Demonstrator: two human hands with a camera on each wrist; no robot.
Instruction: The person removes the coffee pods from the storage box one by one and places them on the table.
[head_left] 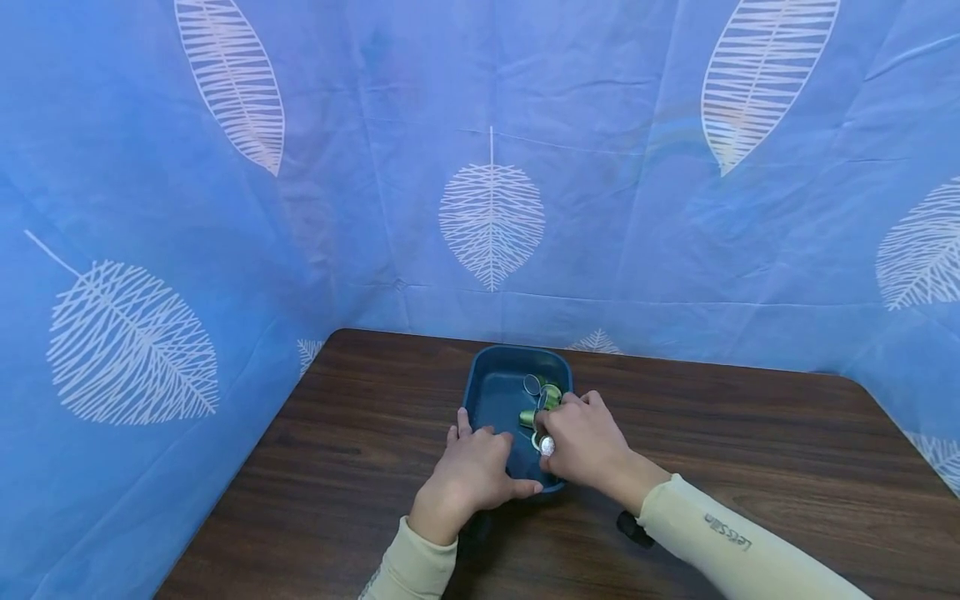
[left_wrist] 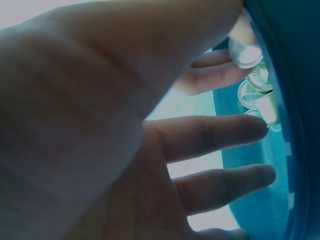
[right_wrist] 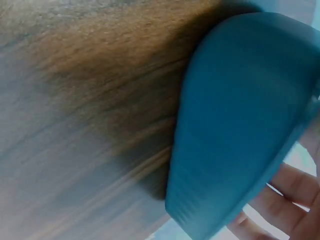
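A dark blue-green plastic tray [head_left: 491, 393] holds several small green metallic cups [head_left: 527, 419] that look like coffee capsules, gathered along its right side. My left hand [head_left: 474, 468] lies over the tray's near left part, fingers spread and straight, thumb reaching along the near edge. Reaching over the right rim, my right hand [head_left: 591, 442] pinches a capsule [head_left: 547, 447], its silvery face showing. In the left wrist view that capsule [left_wrist: 245, 54] appears between fingertips just above the other capsules [left_wrist: 257, 95]. The tray's outer wall [right_wrist: 245, 100] fills much of the right wrist view.
The tray stands on a dark wood-grain table [head_left: 720, 442], nearer its far edge. Behind and beside the table hangs a blue cloth [head_left: 585, 225] with white leaf prints. A dark band [head_left: 634, 528] shows under my right wrist.
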